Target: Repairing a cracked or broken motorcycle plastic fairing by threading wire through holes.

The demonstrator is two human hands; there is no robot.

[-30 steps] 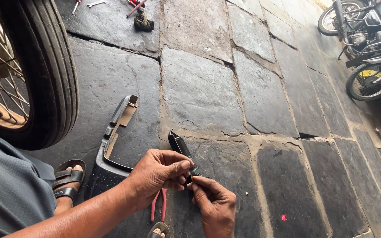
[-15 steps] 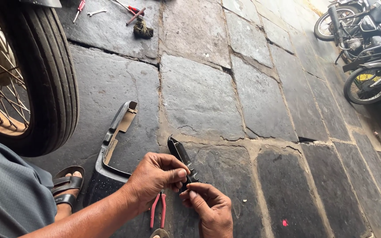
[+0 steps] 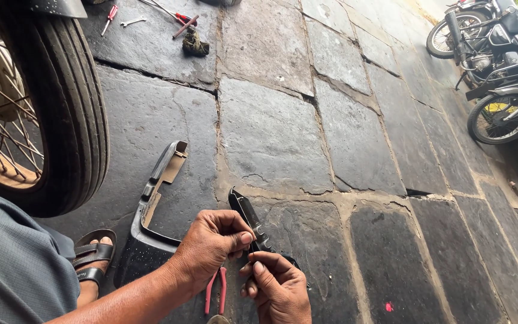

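Note:
My left hand (image 3: 211, 243) and my right hand (image 3: 276, 288) meet low in the view, both pinching a dark metal lever-shaped part (image 3: 244, 210) that points up and away from me. The fingertips of both hands close around its near end. Under my hands red-handled pliers (image 3: 216, 290) lie on the stone. A black plastic motorcycle panel (image 3: 151, 210) lies on the ground just left of my left hand.
A spoked motorcycle wheel (image 3: 61, 102) stands at the left, my sandalled foot (image 3: 93, 264) beneath it. Screwdrivers and a wrench (image 3: 133, 21) with a rag (image 3: 195, 43) lie at the top. Parked motorcycles (image 3: 499, 66) stand at the upper right. Stone slabs (image 3: 271, 132) pave the ground.
My hands stay together on the metal part. The view has tilted down slightly, so the hands sit lower and the tools at the top show more.

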